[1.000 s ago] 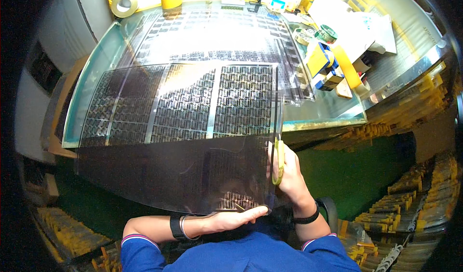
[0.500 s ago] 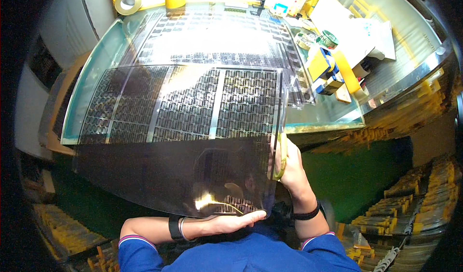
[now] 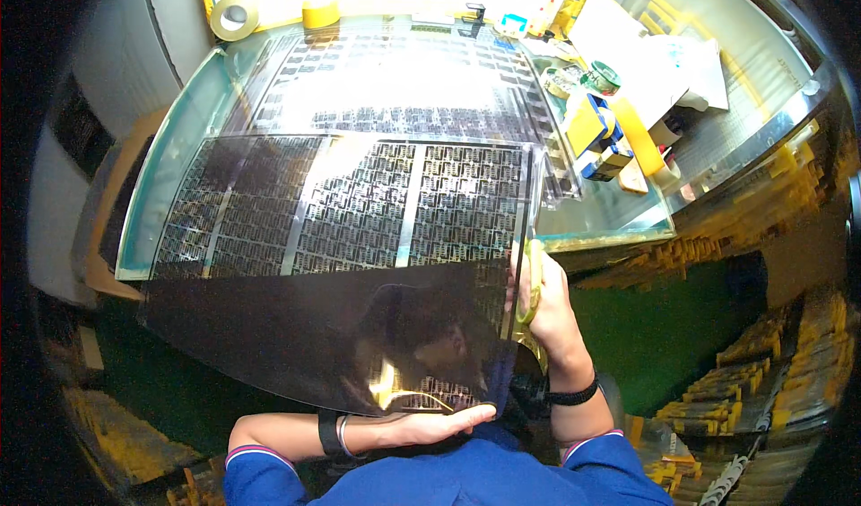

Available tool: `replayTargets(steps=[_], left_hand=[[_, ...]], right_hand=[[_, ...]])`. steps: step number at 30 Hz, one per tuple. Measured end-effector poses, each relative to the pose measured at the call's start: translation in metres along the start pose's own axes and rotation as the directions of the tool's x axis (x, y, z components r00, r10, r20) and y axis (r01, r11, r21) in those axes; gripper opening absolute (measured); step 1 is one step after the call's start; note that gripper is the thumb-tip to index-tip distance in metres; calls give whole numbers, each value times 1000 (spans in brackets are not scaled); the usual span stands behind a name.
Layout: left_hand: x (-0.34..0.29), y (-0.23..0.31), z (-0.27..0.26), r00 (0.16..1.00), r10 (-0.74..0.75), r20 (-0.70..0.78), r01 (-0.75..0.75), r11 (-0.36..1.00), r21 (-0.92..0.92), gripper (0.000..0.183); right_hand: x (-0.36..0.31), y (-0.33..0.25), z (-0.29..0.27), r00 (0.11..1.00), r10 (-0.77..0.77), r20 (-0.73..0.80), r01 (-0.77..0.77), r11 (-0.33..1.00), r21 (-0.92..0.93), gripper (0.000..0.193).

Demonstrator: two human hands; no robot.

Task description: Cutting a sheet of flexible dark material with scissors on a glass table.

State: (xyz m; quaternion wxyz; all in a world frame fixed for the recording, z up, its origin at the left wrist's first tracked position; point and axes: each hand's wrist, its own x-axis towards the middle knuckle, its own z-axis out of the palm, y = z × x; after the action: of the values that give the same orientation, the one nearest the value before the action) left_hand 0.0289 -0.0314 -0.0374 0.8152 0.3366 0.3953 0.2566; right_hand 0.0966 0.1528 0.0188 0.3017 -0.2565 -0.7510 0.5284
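A large dark, glossy film sheet (image 3: 359, 210) with a fine repeated pattern in columns lies partly on a glass-topped light table (image 3: 619, 225). Its near part hangs over the front edge toward me and curves. My left hand (image 3: 444, 423) is closed on the near edge, thumb along the rim, other fingers mostly hidden. At the sheet's right edge my right hand (image 3: 552, 304) is wrapped around scissors with yellow-green handles (image 3: 531, 282). Their blades point away from me along that edge; whether they are apart cannot be made out.
More patterned film (image 3: 296, 84) lies under bright glare on the table's far part. Tape rolls (image 3: 235, 17) stand at the back left. To the right are a blue-and-yellow dispenser (image 3: 599, 134), a green tape roll (image 3: 601, 77) and white papers. Stacked yellowish bundles (image 3: 717, 407) sit lower right.
The film sheet has shifted slightly right and toward me in the picture. My right hand and the scissors have moved slightly right, and a second yellowish loop shows below the hand.
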Motion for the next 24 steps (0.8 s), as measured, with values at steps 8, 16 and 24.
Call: replayTargets(steps=[8,16,24], left_hand=[[-2,0,8,976,141,-166,-148,988,-34,43],[-5,6,5,988,-30,-149,55,984,167,45],[-66,5,-19,797,350,-493,-299,937,181,32]], right_hand=[[0,-14,-6,979,204,7,-203,969,143,22],[5,-32,-10,991,119,-52,-112,986,121,20],[-10,-32,-19,963,259,-79,-230,936,265,28]])
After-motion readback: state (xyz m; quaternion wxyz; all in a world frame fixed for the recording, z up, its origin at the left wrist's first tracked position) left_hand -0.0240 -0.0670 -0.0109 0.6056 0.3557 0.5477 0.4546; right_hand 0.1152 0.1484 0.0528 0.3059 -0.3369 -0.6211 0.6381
